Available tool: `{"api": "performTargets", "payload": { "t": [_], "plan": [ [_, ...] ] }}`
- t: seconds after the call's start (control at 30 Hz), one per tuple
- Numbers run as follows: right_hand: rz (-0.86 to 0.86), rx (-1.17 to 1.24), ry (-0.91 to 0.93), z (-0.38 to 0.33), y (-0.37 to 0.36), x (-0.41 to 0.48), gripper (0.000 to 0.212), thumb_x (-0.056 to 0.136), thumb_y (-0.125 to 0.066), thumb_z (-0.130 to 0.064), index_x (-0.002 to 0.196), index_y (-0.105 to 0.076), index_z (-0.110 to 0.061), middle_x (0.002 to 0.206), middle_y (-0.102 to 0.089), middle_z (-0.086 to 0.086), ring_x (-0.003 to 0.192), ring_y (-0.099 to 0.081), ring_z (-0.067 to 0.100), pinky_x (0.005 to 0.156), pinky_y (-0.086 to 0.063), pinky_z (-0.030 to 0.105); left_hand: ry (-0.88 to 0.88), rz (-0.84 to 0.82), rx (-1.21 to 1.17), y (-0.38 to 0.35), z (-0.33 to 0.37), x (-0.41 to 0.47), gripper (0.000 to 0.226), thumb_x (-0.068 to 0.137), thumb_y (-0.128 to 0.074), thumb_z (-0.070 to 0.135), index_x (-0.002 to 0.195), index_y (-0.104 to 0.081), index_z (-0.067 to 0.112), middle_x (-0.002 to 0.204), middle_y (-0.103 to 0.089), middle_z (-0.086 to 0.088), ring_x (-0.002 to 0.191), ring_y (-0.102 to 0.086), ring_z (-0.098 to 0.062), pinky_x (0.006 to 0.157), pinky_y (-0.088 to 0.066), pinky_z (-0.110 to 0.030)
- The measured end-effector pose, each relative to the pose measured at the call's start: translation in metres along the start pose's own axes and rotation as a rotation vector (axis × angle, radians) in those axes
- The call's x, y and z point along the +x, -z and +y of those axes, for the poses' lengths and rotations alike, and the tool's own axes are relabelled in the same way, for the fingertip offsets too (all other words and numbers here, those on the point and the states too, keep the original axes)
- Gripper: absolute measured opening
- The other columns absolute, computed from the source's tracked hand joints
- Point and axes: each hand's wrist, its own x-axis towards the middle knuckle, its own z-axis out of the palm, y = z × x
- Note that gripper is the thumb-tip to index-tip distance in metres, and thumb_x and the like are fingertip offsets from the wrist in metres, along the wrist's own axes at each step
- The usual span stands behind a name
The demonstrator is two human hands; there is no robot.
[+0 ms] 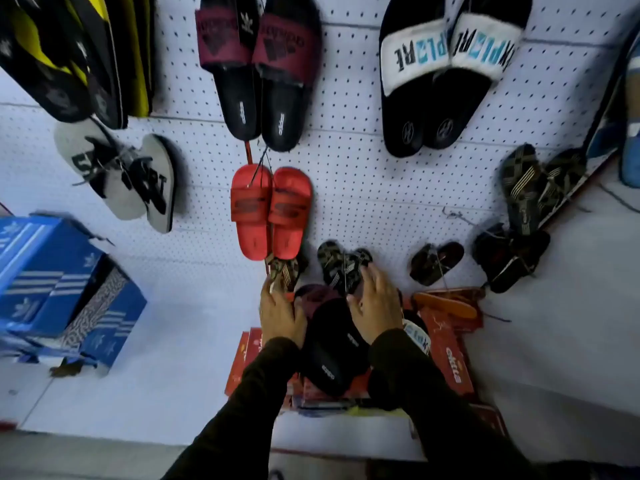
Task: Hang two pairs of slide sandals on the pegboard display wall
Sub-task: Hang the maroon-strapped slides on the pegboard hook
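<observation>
A pair of black slide sandals with maroon straps (330, 348) lies on red shoe boxes (450, 355) below the white pegboard wall (363, 174). My left hand (280, 315) grips the pair's left edge near the strap. My right hand (375, 308) rests over the right side, fingers curled on the strap end. On the wall hang a matching maroon-strap pair (259, 67), a black pair with white straps (446, 71), a red pair (270, 211) and small patterned dark pairs (343, 266) just above my hands.
Blue shoe boxes (59, 289) are stacked at the left. A grey and black pair (128, 178) hangs at the left, dark patterned pairs (533, 188) at the right. An orange sandal (446, 304) lies beside the red boxes. White floor lies around the boxes.
</observation>
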Motion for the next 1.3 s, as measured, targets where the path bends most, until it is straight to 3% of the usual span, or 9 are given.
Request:
{"api": "performTargets", "payload": {
  "t": [0.13,0.2,0.53,0.63,0.77,0.83,0.9,1.07,1.3],
  "plan": [
    [-0.427,-0.042,-0.154,0.019,-0.040,-0.003,0.062,0.101,-0.046,-0.037,0.153,-0.029,-0.009,0.159,-0.031,0.012,0.145,-0.035,0.034,0.116,-0.034,0.047,0.718,-0.343,-0.090,-0.034,-0.041,-0.022,0.066,0.093,-0.053,0.019,0.148,-0.027,-0.006,0.152,-0.031,-0.028,0.140,-0.035,-0.038,0.116,-0.030,-0.039],
    [-0.555,0.015,-0.225,0.023,-0.054,0.001,0.060,0.101,-0.046,-0.033,0.153,-0.028,-0.008,0.155,-0.038,0.015,0.140,-0.041,0.037,0.113,-0.035,0.049,0.889,-0.469,-0.243,-0.047,-0.047,-0.035,0.057,0.098,-0.047,0.017,0.146,-0.031,-0.010,0.152,-0.036,-0.027,0.140,-0.039,-0.036,0.114,-0.031,-0.035],
    [-0.715,0.202,-0.429,0.036,-0.076,0.025,0.064,0.094,-0.064,-0.023,0.150,-0.040,-0.004,0.155,-0.042,0.016,0.146,-0.036,0.034,0.122,-0.028,0.039,1.103,-0.483,-0.512,-0.068,-0.079,-0.050,0.042,0.088,-0.062,0.001,0.128,-0.055,-0.007,0.120,-0.064,-0.026,0.101,-0.061,-0.032,0.088,-0.052,-0.045],
    [-0.794,0.408,-0.583,0.039,-0.072,0.021,0.075,0.082,-0.077,-0.011,0.148,-0.042,0.000,0.149,-0.049,0.020,0.136,-0.048,0.039,0.113,-0.043,0.047,1.179,-0.439,-0.638,-0.055,-0.086,-0.053,0.042,0.088,-0.060,0.000,0.130,-0.055,0.003,0.114,-0.063,-0.019,0.098,-0.059,-0.037,0.076,-0.054,-0.049],
    [-0.799,0.615,-0.709,0.035,-0.068,0.000,0.077,0.079,-0.076,0.004,0.147,-0.040,0.000,0.142,-0.053,0.024,0.127,-0.055,0.043,0.093,-0.057,0.050,1.127,-0.367,-0.643,-0.036,-0.089,-0.056,0.054,0.086,-0.061,-0.001,0.137,-0.046,0.008,0.135,-0.057,-0.018,0.118,-0.058,-0.043,0.065,-0.056,-0.051],
    [-0.783,0.696,-0.723,0.032,-0.064,-0.010,0.075,0.080,-0.075,0.006,0.147,-0.042,-0.001,0.140,-0.056,0.023,0.125,-0.057,0.042,0.087,-0.058,0.048,1.082,-0.343,-0.646,-0.025,-0.088,-0.057,0.053,0.088,-0.059,-0.001,0.138,-0.044,0.009,0.138,-0.055,-0.016,0.122,-0.056,-0.043,0.078,-0.055,-0.056],
    [-0.748,0.753,-0.698,0.027,-0.058,-0.019,0.068,0.080,-0.075,0.006,0.143,-0.048,-0.001,0.135,-0.061,0.022,0.121,-0.061,0.040,0.090,-0.057,0.050,1.016,-0.318,-0.669,-0.012,-0.085,-0.056,0.052,0.089,-0.057,-0.003,0.138,-0.045,0.009,0.139,-0.055,-0.015,0.120,-0.057,-0.040,0.089,-0.052,-0.056],
    [-0.534,0.877,-0.607,0.007,-0.038,-0.025,0.042,0.080,-0.074,0.007,0.120,-0.063,-0.004,0.107,-0.068,0.005,0.088,-0.062,0.021,0.077,-0.059,0.043,0.832,-0.242,-0.781,0.024,-0.069,-0.046,0.047,0.091,-0.053,-0.004,0.136,-0.047,0.010,0.137,-0.055,-0.015,0.101,-0.054,-0.027,0.078,-0.051,-0.045],
    [-0.199,0.952,-0.417,-0.035,0.013,-0.007,0.053,0.076,-0.080,0.000,0.126,-0.063,-0.005,0.124,-0.067,0.012,0.115,-0.064,0.032,0.100,-0.053,0.054,0.499,-0.079,-0.849,0.070,-0.032,-0.010,0.044,0.092,-0.055,0.001,0.134,-0.051,0.014,0.137,-0.056,-0.010,0.082,-0.061,-0.018,0.075,-0.055,-0.037]
  ]
}}
